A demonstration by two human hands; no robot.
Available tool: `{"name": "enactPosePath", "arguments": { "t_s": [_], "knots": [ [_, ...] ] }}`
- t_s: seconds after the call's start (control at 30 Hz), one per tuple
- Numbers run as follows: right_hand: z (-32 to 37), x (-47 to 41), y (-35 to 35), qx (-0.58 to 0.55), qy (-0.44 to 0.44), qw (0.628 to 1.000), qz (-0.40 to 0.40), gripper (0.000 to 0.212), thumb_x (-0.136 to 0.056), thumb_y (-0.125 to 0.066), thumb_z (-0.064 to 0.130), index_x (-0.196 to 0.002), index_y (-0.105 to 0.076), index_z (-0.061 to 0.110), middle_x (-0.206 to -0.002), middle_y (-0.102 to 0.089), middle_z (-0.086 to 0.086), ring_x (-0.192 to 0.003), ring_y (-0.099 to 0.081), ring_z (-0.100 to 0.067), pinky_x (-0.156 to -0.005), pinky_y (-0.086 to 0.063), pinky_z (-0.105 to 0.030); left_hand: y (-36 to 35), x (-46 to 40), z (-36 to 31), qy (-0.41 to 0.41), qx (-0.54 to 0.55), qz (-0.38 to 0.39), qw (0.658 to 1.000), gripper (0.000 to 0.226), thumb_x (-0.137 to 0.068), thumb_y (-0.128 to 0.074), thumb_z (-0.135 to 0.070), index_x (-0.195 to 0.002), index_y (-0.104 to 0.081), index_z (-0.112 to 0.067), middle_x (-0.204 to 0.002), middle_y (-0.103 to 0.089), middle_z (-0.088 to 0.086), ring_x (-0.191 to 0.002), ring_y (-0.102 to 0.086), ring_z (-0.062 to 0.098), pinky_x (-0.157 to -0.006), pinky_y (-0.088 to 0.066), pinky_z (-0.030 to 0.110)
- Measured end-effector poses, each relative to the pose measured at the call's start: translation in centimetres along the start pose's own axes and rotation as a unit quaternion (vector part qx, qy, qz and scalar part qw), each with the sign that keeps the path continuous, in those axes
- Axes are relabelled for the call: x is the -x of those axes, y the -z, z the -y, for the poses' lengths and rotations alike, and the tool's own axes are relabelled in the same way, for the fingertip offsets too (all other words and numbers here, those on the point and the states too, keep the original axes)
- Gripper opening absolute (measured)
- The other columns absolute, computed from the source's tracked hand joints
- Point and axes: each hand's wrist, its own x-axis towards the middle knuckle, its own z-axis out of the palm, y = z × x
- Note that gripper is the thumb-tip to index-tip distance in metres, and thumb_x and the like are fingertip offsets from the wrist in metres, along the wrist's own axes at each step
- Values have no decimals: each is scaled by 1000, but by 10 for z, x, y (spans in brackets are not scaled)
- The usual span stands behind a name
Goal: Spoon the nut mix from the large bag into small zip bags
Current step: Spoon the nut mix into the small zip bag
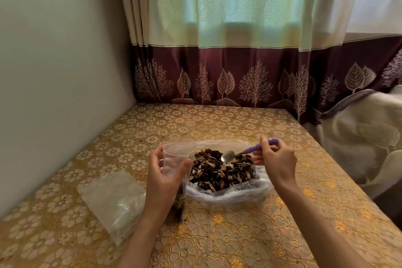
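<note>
A large clear plastic bag [226, 194] lies open on the table, filled with a dark nut mix [219, 172]. My left hand [162, 180] grips a small clear zip bag [175, 154] upright beside the large bag's left edge, mouth held open, some nut mix in its bottom. My right hand [275, 159] pinches the purple handle of a metal spoon [228, 155]. The spoon's bowl sits just above the nut mix and looks empty.
A stack of flat clear zip bags [113, 200] lies on the table to the left of my left arm. The table [217, 122] has a gold floral cover. A wall stands on the left, a curtain behind, a draped chair [361, 137] at the right.
</note>
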Motion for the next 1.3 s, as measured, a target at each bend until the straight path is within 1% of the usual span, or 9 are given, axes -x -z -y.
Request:
{"name": "enactPosePath", "arguments": {
  "t_s": [0.07, 0.23, 0.33, 0.47, 0.63, 0.73, 0.87, 1.07, 1.3],
  "knots": [
    [-6, 1, 1, 30, 12, 999, 2, 21, -94, -54, 16, -75, -59, 12, -64, -68, -1, -47, -64, -9, -43, -50, -17, -1, 0, 0, -1, 3, 0, 1000, 98, -42, -59, -86, -121, -35, -34, -105, -55, -17, -87, -57, -17, -66, -46, 4],
    [-12, -3, -5, 37, -11, 999, -2, 22, -95, -54, 18, -76, -62, 10, -68, -71, -3, -50, -66, -11, -47, -53, -20, 0, -1, 2, -5, 6, 3, 1000, 103, -43, -60, -85, -124, -38, -26, -108, -57, -14, -86, -60, -13, -65, -46, 4],
    [-15, -6, -11, 22, -79, 996, 26, 26, -96, -52, 19, -82, -66, 2, -73, -73, -6, -53, -67, -12, -50, -54, -19, -1, 0, 1, -4, 7, 4, 1000, 98, -43, -60, -84, -121, -39, -29, -106, -58, -15, -84, -60, -13, -64, -46, 4],
    [-16, -8, -16, -73, -198, 975, 70, 28, -97, -49, 15, -88, -66, -6, -82, -73, -17, -63, -68, -18, -53, -55, -19, -1, 0, 0, -3, 12, 3, 1000, 96, -44, -62, -83, -120, -38, -31, -105, -58, -16, -84, -61, -12, -64, -47, 5],
    [-14, -6, -16, -128, -249, 958, 66, 27, -97, -48, 11, -94, -63, -12, -85, -72, -22, -68, -67, -23, -52, -55, -19, 0, -2, 3, -5, 14, 7, 1000, 101, -44, -63, -82, -124, -39, -24, -108, -59, -12, -87, -62, -8, -67, -49, 8],
    [-11, -4, -14, -146, -252, 956, 38, 28, -97, -49, 12, -85, -64, -9, -73, -72, -17, -57, -67, -17, -52, -55, -20, 0, -2, 3, -1, 16, 5, 1000, 101, -44, -63, -82, -124, -40, -24, -110, -59, -10, -88, -62, -7, -68, -49, 8],
    [-8, -2, -8, -166, -253, 953, 15, 31, -96, -50, 10, -69, -62, -2, -52, -68, -7, -43, -63, -11, -45, -52, -16, -1, -1, 1, -2, 16, 5, 1000, 85, -45, -63, -82, -113, -41, -38, -106, -59, -13, -85, -61, -11, -65, -47, 5],
    [3, -3, 0, -184, -243, 952, 23, 29, -96, -50, 10, -74, -62, -2, -56, -68, -8, -47, -63, -12, -47, -51, -18, 0, -2, 2, -2, 6, 6, 1000, 99, -44, -62, -83, -122, -39, -27, -107, -59, -13, -86, -61, -12, -67, -47, 6],
    [35, 0, 1, -217, -184, 957, 51, 32, -97, -49, 16, -73, -63, -1, -59, -70, -9, -46, -61, -12, -43, -48, -17, 0, -1, 3, 3, 3, 12, 1000, 81, -59, -67, -61, -125, -39, -24, -109, -57, -13, -83, -60, -14, -63, -48, 6]
  ]
}}
